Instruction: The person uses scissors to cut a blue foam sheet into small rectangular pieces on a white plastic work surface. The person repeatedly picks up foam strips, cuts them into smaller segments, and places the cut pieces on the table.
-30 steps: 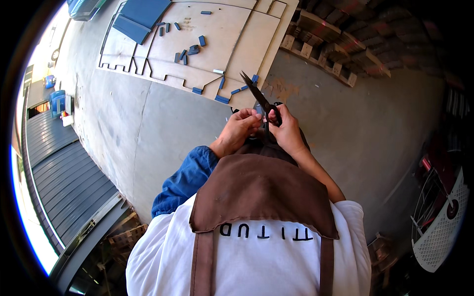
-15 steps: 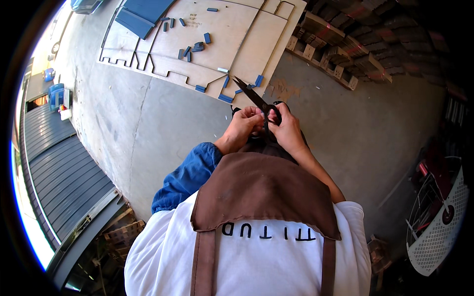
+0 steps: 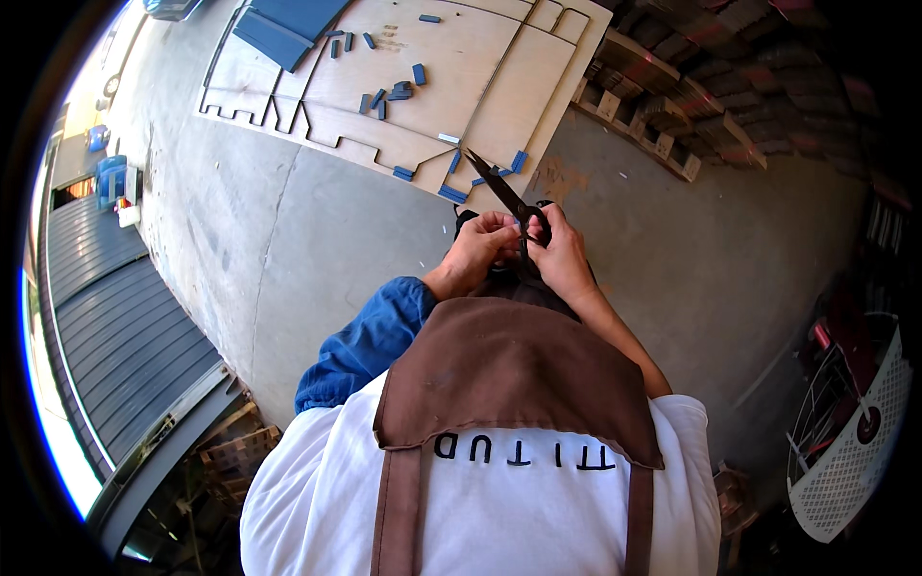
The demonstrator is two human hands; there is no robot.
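Gripping dark scissors [image 3: 507, 197] at chest height, both hands meet just above the brown apron [image 3: 509, 370]. The right hand [image 3: 560, 257] is curled shut around the handle loops, so the closed blades point up and away toward the floor sheet. The left hand [image 3: 477, 252] is pinched together at the handles, fingertips pressed against something small there; what it nips is too hidden to tell. Held close to the body, probably for control. On the concrete floor [image 3: 317, 250] ahead lies a flat cut cardboard sheet [image 3: 432, 86] with small blue pieces [image 3: 419, 74] scattered on it, well apart from the hands. Stacked wooden pallets [image 3: 672, 106] stand beyond.
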